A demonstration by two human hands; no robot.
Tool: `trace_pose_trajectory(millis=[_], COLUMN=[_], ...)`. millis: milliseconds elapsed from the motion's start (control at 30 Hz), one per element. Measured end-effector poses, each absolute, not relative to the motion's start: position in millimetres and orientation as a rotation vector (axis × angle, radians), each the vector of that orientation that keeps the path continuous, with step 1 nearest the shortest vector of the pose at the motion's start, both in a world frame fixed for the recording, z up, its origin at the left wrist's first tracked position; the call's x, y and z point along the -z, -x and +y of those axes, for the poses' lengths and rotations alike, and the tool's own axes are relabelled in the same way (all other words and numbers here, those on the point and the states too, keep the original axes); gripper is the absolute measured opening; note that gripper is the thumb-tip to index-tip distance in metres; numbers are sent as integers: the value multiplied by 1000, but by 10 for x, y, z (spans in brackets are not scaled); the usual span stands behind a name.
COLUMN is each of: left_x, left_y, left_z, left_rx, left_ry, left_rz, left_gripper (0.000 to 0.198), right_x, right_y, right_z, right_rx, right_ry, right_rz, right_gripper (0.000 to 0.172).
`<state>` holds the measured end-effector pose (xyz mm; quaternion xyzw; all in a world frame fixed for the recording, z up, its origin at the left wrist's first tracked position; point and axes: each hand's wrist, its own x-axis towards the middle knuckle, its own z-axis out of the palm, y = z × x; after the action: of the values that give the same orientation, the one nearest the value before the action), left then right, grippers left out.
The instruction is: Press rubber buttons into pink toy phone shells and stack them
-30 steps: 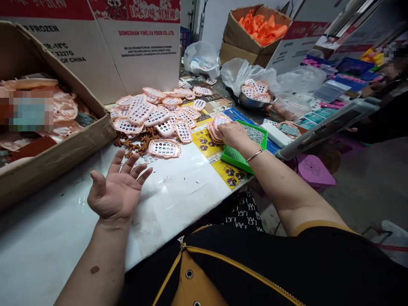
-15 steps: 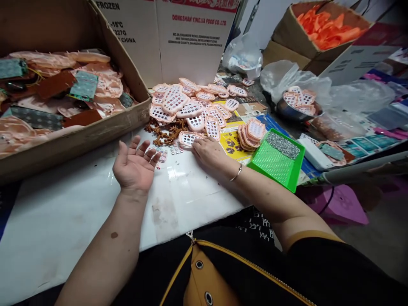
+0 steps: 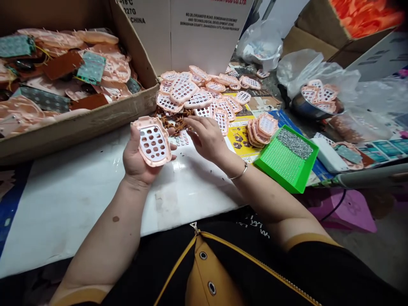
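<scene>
My left hand point(image 3: 134, 163) holds a pink plastic casing piece point(image 3: 154, 143), its white inner face full of holes and turned up. The thumb lies along its left edge and fingertips show past the right edge. My right hand point(image 3: 210, 138) is over the table just to the right, fingers spread and slightly bent, with nothing visible in them. Its fingertips are beside a heap of small brown branched parts point(image 3: 168, 122). Small clear and pinkish bits point(image 3: 182, 139) lie below that heap. Behind the hands is a loose pile of similar casing pieces point(image 3: 198, 98).
A cardboard box point(image 3: 140, 97) of casings and green circuit boards stands at left. To the right are a stack of casing pieces point(image 3: 263, 128) and a green tray point(image 3: 276, 157) with small metal parts, apparently screws point(image 3: 295, 143). A metal bowl point(image 3: 314, 105) holds more casings.
A casing piece has gone from the pile into my left hand, which was bare and palm up. My right hand has let go of it and drawn back slightly. The view has shifted.
</scene>
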<state>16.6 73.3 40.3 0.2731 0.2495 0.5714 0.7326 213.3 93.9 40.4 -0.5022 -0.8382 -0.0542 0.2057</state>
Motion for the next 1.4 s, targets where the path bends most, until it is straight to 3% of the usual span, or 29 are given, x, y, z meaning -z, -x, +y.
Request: trace_pose_trajectory(millis=[133, 233, 433, 533, 633, 700, 833, 933, 1033, 1133, 1233, 1400], left_x=[-413, -442, -398, -363, -374, -404, -467, -492, -485, -446, -399, -344], left_y=[-186, -211, -196, -200, -211, -216, -228, -229, -212, -188, -177, -200], left_z=[783, 788, 774, 763, 763, 771, 793, 794, 779, 773, 781, 775], left_rx=[-1354, -1346, -1371, -1370, -1345, -1333, -1334, -1360, -1330, -1340, -1338, -1351], left_ry=[-554, -509, -465, -518, -534, -515, -534, -532, -564, -619, -622, -596], left_rz=[613, 653, 665, 656, 680, 707, 741, 757, 759, 735, 736, 710], left_gripper=[68, 75, 54, 48, 58, 67, 82, 88, 78, 59, 59, 58], right_x=[-231, -144, -191, -256, -292, -296, -277, -235, -168, -110, -83, -108], right_y=[-1983, -1873, -2014, -2155, -2234, -2272, -2396, -2471, -2425, -2309, -2261, -2350], right_z=[1104, 1100, 903, 861, 877, 894, 910, 900, 867, 842, 866, 962], right_rx=[-109, -9, 19, -318, -871, -988, -540, -425, -434, -381, -543, -1243], right_ry=[1751, 1789, 1862, 1824, 1761, 1772, 1842, 1556, 1188, 1192, 1328, 1315], right_rz=[-2431, -2477, -2430, -2095, -1797, -1803, -1991, -2211, -2545, -2680, -2411, -1390], right_gripper=[36, 35, 31, 32, 35, 29, 23, 28, 28, 26, 29, 22])
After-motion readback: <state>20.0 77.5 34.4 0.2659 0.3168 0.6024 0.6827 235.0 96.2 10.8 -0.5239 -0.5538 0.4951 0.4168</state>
